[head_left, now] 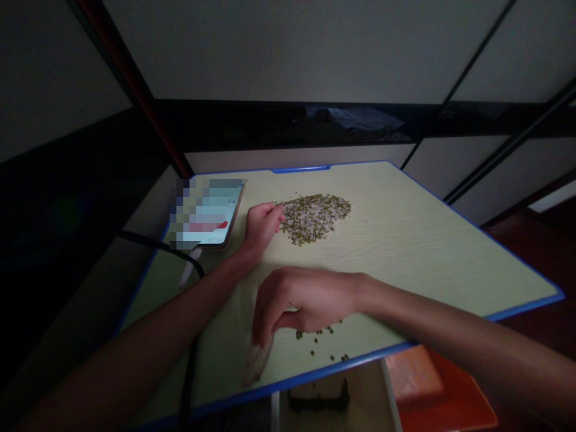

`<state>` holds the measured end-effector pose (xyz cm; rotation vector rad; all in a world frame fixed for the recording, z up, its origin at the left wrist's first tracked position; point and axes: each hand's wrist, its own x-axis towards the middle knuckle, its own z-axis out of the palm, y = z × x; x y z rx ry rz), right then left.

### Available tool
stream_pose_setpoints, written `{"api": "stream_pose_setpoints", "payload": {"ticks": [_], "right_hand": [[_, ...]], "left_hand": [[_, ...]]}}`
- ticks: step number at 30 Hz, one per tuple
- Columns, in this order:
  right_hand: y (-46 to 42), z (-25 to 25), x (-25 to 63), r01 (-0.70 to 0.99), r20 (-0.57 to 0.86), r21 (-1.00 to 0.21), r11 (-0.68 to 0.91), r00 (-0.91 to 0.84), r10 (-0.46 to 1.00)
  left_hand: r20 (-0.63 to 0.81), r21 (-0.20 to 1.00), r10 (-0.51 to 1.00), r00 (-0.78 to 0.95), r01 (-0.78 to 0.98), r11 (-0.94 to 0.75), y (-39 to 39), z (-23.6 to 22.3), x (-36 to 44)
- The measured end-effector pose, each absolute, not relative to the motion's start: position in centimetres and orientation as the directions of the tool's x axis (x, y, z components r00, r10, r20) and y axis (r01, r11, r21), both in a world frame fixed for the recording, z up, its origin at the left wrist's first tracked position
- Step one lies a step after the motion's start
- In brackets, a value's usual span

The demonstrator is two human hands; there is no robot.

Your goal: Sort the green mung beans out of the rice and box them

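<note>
A loose pile of small green beans, probably mung beans, mixed with pale grains (315,217) lies on the tabletop. At its left edge is my left hand (263,225), its fingers curled into a pinch; whatever they hold is too small to make out. My right hand (301,300) hangs over the near part of the table, bent at the wrist with fingers pointing down. Motion smears its fingertips, so I cannot tell what they hold. Several loose green beans (315,341) lie beside and partly beneath this hand, close to the front edge.
The pale table (432,252) has a blue rim. A phone (211,216) with a lit screen lies at the far left, with a cable (194,264) running toward me. Below the front edge are an open container (333,414) with dark contents and an orange seat (436,390). Cabinet panels stand behind.
</note>
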<state>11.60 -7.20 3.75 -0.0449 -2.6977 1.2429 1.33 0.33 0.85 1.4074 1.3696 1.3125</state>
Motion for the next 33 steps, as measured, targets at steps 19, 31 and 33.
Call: {"api": "stream_pose_setpoints", "payload": {"ticks": [19, 31, 33], "right_hand": [[-9.0, 4.1, 18.9, 0.113, 0.205, -0.741, 0.661, -0.901, 0.383], [-10.1, 4.2, 20.0, 0.142, 0.252, -0.698, 0.702, -0.869, 0.426], [-10.3, 4.3, 20.1, 0.151, 0.264, -0.682, 0.716, -0.862, 0.433]], "left_hand": [[0.15, 0.974, 0.983, -0.106, 0.186, -0.129, 0.6, 0.6, 1.3], [0.155, 0.974, 0.982, -0.107, 0.184, -0.133, 0.5, 0.7, 1.3], [0.155, 0.973, 0.982, -0.106, 0.187, -0.133, 0.5, 0.7, 1.3]]}}
